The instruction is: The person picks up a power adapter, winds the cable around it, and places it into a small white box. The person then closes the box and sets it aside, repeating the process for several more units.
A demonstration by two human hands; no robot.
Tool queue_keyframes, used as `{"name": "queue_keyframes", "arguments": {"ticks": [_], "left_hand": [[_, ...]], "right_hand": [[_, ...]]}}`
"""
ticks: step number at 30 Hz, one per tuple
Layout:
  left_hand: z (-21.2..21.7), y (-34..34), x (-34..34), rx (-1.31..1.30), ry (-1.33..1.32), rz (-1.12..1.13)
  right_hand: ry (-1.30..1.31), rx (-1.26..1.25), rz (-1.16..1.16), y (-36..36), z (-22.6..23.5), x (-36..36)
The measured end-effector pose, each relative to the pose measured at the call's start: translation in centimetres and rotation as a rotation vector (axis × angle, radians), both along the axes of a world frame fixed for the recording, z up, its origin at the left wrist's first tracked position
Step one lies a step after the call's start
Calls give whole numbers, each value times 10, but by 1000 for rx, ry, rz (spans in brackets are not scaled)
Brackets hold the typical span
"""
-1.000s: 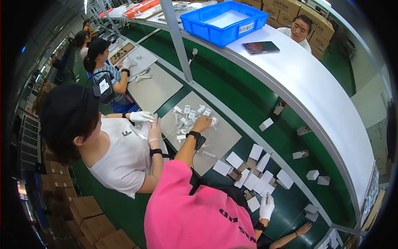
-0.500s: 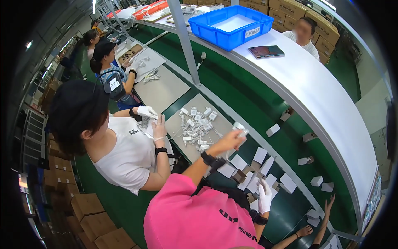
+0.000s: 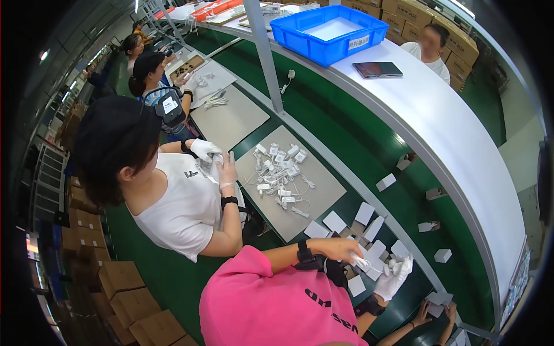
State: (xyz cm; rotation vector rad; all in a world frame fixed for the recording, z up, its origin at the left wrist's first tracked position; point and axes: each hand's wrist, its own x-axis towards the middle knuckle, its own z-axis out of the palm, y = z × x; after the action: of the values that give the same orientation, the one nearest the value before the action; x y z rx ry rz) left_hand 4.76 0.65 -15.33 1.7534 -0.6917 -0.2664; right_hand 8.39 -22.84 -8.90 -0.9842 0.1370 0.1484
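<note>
My bare left hand point(image 3: 341, 250) is closed on a white charger point(image 3: 361, 262), its thumb and fingers pinching it. A thin white cable stretches from there toward my right hand point(image 3: 393, 278), which wears a white glove and has curled fingers. Whatever lies in the glove blends in with its white. Both hands hover above a group of small white boxes point(image 3: 317, 229) on the green bench, several of them with flaps up. Left of them, a heap of white chargers point(image 3: 279, 167) with cables lies on a grey mat point(image 3: 320, 183).
A co-worker in a white shirt point(image 3: 176, 202) handles a white item at my left. Another person's hands point(image 3: 424, 314) hold a box at lower right. Beyond the metal rail, a white shelf point(image 3: 461, 150) carries a blue bin point(image 3: 329, 36) and a phone point(image 3: 377, 70).
My left hand has swung from over the grey mat to the right and nearer, carrying the charger. My right hand has shifted right and its fingers have curled. The view has moved slightly.
</note>
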Motion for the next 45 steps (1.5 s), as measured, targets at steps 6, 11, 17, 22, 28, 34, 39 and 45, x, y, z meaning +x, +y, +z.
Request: {"name": "queue_keyframes", "arguments": {"ticks": [6,11,17,22,28,34,39,45], "left_hand": [[66,-6,7,-435,453,381],[69,-21,10,-383,446,416],[65,-31,12,-476,579,469],[79,-18,12,-373,351,424],[89,-22,14,-281,171,323],[89,-20,12,-8,-196,256],[96,-19,1,263,-215,157],[62,-16,9,2,-113,371]], "right_hand": [[-201,-559,175,28,24,-26],[-242,-583,219,30,10,-33],[-183,-887,258,43,32,-31],[-135,-697,405,33,40,-30],[139,-236,586,13,30,-33],[56,-18,602,29,20,-47],[112,-36,868,21,-4,-45],[122,-116,440,21,-4,-41]]}}
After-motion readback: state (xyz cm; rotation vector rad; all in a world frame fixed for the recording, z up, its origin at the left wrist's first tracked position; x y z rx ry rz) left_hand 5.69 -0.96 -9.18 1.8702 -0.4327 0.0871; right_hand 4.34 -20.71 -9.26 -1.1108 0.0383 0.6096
